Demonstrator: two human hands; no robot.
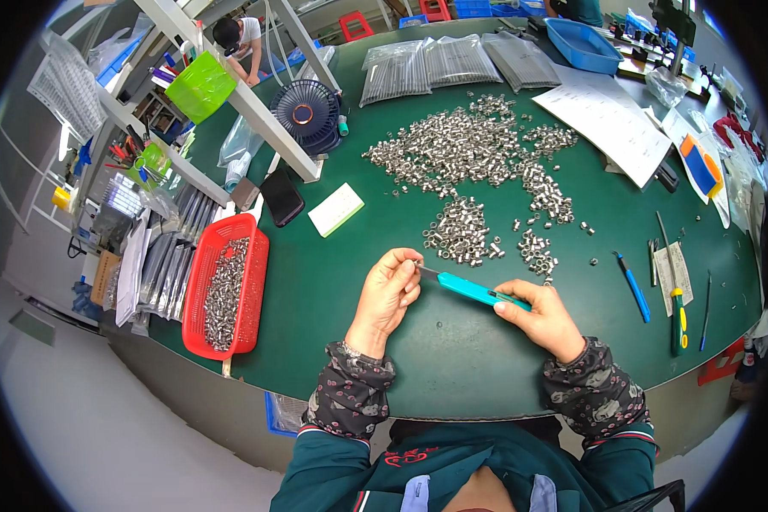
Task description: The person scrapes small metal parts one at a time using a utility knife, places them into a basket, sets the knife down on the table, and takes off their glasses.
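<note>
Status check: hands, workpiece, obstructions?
Left hand pinching small metal piece. Right hand holding teal knife, blade close to the piece. Nothing visibly blocking either.

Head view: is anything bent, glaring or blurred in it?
Head view: the table has a bowed front edge, a wide-lens bend, and the picture's corners go black; head view: metal rings and clear bags glint; head view: the knife looks crisp, with no obvious motion blur.

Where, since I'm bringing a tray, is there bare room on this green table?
Between the red basket and the left hand, nearer than the phone; a narrower patch lies between the right hand and the blue tool. Metal rings crowd the middle; bags, the far edge.
</note>
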